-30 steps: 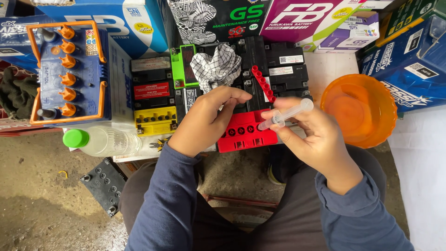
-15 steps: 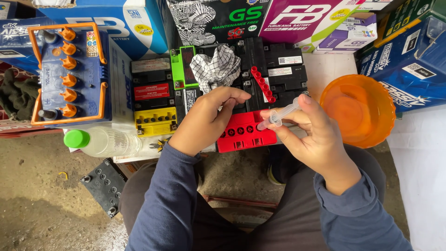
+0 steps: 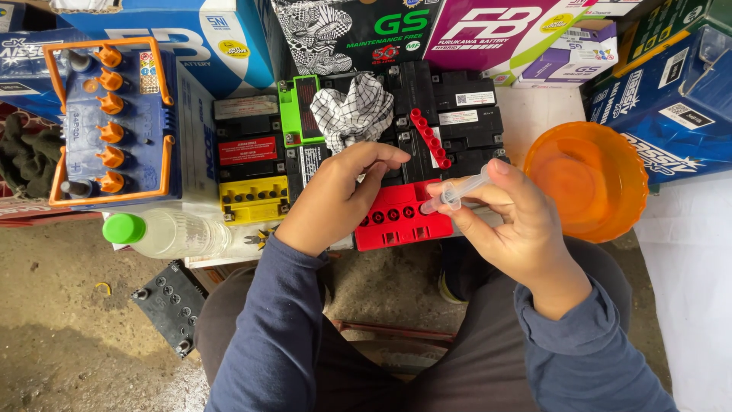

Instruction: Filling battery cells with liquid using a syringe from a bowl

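The right hand grips a clear plastic syringe, fingers closed round the barrel and the thumb on the plunger end, with the tip angled down-left onto the rightmost fill hole of a small red-topped battery. That battery sits at the near edge of the tabletop, directly in front of the person. The left hand rests on the battery's left side, fingers curled over its far edge, steadying it — closed loosely on the case rather than holding anything loose. Just beyond the red battery lie several black batteries; on them rest a strip of red caps, running diagonally, and a crumpled black-and-white checked cloth. To the left are a yellow-topped battery, a red-labelled black one behind it, and a green-edged one beside the cloth. Further left stands a larger blue battery with orange caps and an orange handle. A clear bottle with a green cap lies on its side near the tabletop's left near edge. At the right, an orange bowl holds clear liquid — well apart from the syringe. Coloured cardboard boxes line the far side.
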